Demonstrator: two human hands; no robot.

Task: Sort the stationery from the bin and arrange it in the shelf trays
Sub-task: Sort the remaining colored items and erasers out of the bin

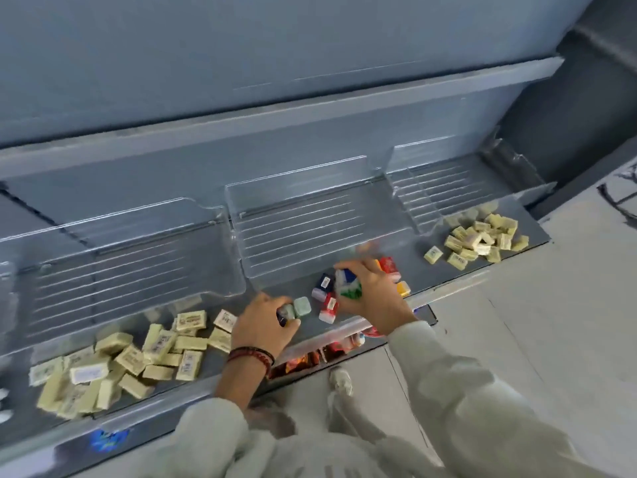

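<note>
A: Holds what in the left hand?
B: Pinches small pale-green and blue erasers with curled fingers, just before the clear ribbed plastic middle tray.
A: And the right hand?
B: Curls fingers round a green-white-blue eraser block beside them.

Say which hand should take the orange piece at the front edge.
Right, probably: right hand, gripping a green-blue piece, sits beside the orange piece; left hand, holding pale green pieces, is farther off.

erasers left: pale yellow | small boxes centre: red, navy, green, white | shelf: grey-blue | bracelet: red-black beads
</note>
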